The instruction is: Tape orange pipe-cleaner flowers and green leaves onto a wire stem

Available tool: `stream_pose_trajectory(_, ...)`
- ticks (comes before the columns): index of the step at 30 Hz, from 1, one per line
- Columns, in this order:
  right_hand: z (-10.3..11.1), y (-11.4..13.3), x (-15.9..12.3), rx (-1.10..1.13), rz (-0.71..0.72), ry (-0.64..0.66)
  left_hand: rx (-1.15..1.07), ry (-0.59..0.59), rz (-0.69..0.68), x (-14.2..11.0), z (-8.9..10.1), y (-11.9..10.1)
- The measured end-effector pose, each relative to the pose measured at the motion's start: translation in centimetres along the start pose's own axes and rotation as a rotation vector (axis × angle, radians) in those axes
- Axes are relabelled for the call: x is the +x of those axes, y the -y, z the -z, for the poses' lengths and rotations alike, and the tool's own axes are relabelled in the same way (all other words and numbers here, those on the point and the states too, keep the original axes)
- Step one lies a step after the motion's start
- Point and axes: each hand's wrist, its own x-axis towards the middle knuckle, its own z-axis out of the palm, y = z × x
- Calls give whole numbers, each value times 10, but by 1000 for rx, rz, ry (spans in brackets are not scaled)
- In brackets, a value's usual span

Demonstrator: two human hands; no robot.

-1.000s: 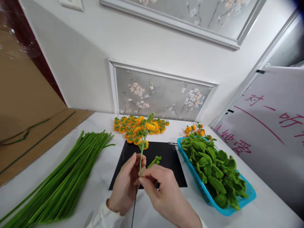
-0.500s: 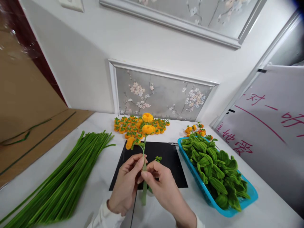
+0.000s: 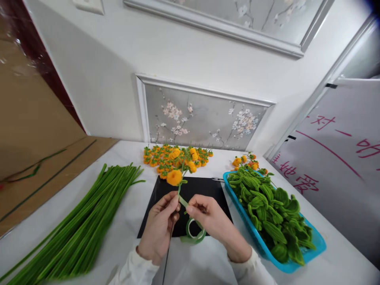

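Between thumb and fingers, my left hand (image 3: 158, 225) pinches the stem of an upright artificial flower stem (image 3: 174, 177) with fuzzy orange blooms and small green leaves. My right hand (image 3: 209, 219), just to its right, pinches a strip of pale green floral tape (image 3: 183, 201) that runs taut to the stem at the left fingertips. Below the right hand hangs the green tape roll (image 3: 200, 236), its ring partly covered by the fingers. Behind the blooms lie many small orange flower heads (image 3: 152, 161), which blend with the held ones, so their border is hard to make out.
Long green fuzzy stems (image 3: 89, 225) lie in a bundle at left. A blue basket (image 3: 319, 241) of green fuzzy leaves (image 3: 274, 231) stands at right, with finished-looking orange sprigs (image 3: 245, 160) behind it. A black mat (image 3: 204, 188) lies under the hands; pliers tips (image 3: 217, 179) show beside the basket.
The flower stem has turned, so its blooms face differently. My right hand has moved right, away from the left, stretching the tape sideways. The tape roll now shows below it.
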Motion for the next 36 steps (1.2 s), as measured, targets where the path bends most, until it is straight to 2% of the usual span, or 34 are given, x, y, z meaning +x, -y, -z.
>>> stream_pose_trajectory(4, 5, -2, 7, -53, 18, 20, -32, -42, 10, 8, 2, 3)
stream_pose_trajectory(10, 16, -9, 13, -38, 13, 63, -73, 96, 107, 21, 1, 0)
stream_pose_trajectory(15, 27, -21, 15, -62, 36, 27, -32, 100, 124, 22, -5, -3)
stream_pose_trajectory(19, 32, -25, 13, -237, 56, -40, 32, 54, 90, 19, -9, -2)
stream_pose_trajectory(23, 24, -5, 10, -454, 226, -403, 125, 39, 23, 15, -11, 2)
stream_pose_trajectory(24, 20, 3, 11, -495, 283, -446, 141, 52, 5, 13, -11, 3)
stream_pose_trajectory(28, 2, 30, 21, -848, 476, -474, 169, 116, -78, 8, -13, 7)
stream_pose_trajectory(31, -6, 34, 29, -1010, 540, -504, 164, 131, -93, 7, -12, 8)
stream_pose_trajectory(33, -9, 30, 30, -993, 608, -523, 141, 136, -87, 7, -10, 7)
stream_pose_trajectory(36, -11, 16, 22, -843, 758, -567, 62, 146, -62, 6, -6, 4)
